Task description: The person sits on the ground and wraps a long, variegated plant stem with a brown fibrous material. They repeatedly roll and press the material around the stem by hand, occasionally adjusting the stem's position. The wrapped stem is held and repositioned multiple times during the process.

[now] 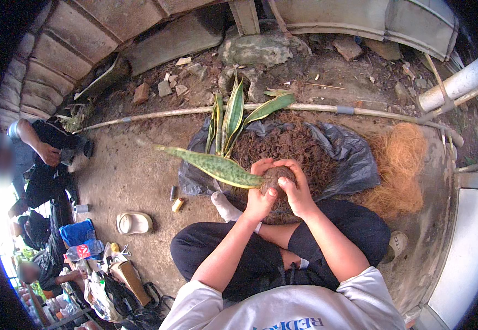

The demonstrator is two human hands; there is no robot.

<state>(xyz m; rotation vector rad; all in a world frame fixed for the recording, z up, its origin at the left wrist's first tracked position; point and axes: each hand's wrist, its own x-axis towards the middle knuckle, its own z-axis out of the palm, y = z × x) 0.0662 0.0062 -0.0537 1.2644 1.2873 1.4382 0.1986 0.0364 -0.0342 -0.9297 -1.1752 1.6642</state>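
Both my hands wrap a round ball of dark soil (280, 178) held over my crossed legs. My left hand (260, 198) cups its left side, and my right hand (298, 194) presses on the right with the thumb on top. A single snake plant leaf (210, 165) with yellow edges sticks out of the ball to the left. Beyond my hands, loose soil (280, 144) lies heaped on a black plastic sheet (348, 152). Several more snake plant leaves (231, 119) stand at the far left side of the heap.
Coconut fibre (403, 165) is piled to the right. Thread spools (177, 205) and a sandal (134, 223) lie on the concrete to the left. A long pipe (189, 112) crosses beyond the soil. Other people (49, 154) sit at the left, near bags and a bottle (84, 250).
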